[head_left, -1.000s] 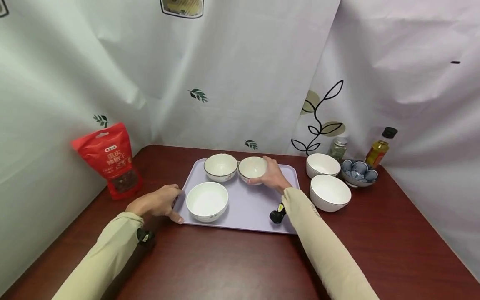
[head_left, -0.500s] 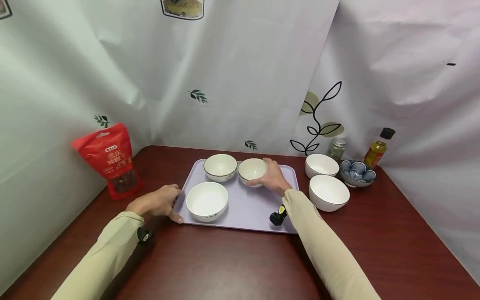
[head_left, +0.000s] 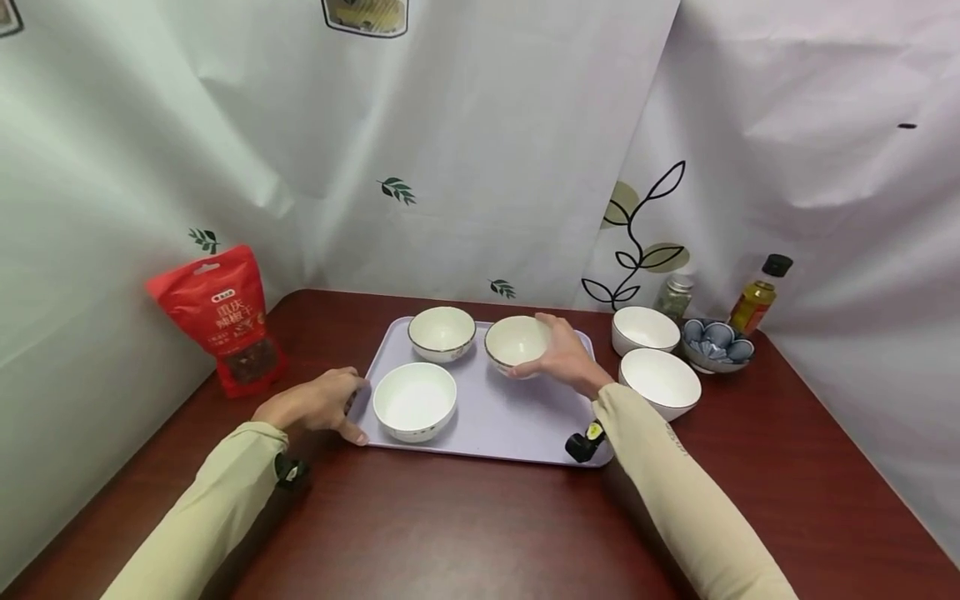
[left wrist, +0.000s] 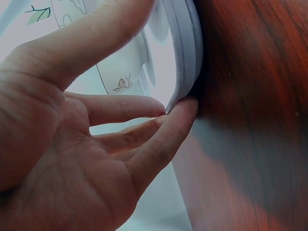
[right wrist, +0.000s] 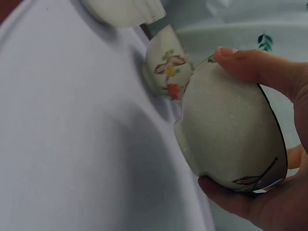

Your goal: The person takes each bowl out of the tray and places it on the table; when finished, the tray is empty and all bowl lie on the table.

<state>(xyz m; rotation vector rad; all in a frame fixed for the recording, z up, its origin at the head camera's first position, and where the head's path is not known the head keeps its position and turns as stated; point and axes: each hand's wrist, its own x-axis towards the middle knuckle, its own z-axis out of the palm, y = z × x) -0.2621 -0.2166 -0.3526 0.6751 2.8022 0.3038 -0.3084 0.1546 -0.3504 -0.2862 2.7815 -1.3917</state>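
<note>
My right hand (head_left: 561, 357) grips a white bowl (head_left: 516, 337) with a dark rim by its right side, thumb and fingers spread around the wall. In the right wrist view this bowl (right wrist: 231, 125) hangs over the lilac tray (right wrist: 72, 125), its shadow falling below. A second dark-rimmed bowl (head_left: 441, 332) stands to its left at the tray's back, flower pattern outside. Nearer the front left sits a wider white bowl (head_left: 415, 402). At the left end of the tray (head_left: 510, 433), my left hand (head_left: 318, 404) holds the rim, fingertips (left wrist: 185, 113) at its edge.
Right of the tray, two white bowls (head_left: 660, 383) stand on the dark wooden table (head_left: 450, 533). Behind them are a patterned bowl with blue-grey pieces (head_left: 716, 346), a spice jar (head_left: 675, 297) and an oil bottle (head_left: 756, 300). A red pouch (head_left: 225, 321) leans at the left wall.
My right hand has lifted the dark-rimmed bowl and shifted it a little right, away from the bowl beside it. The left hand stays at the tray's rim.
</note>
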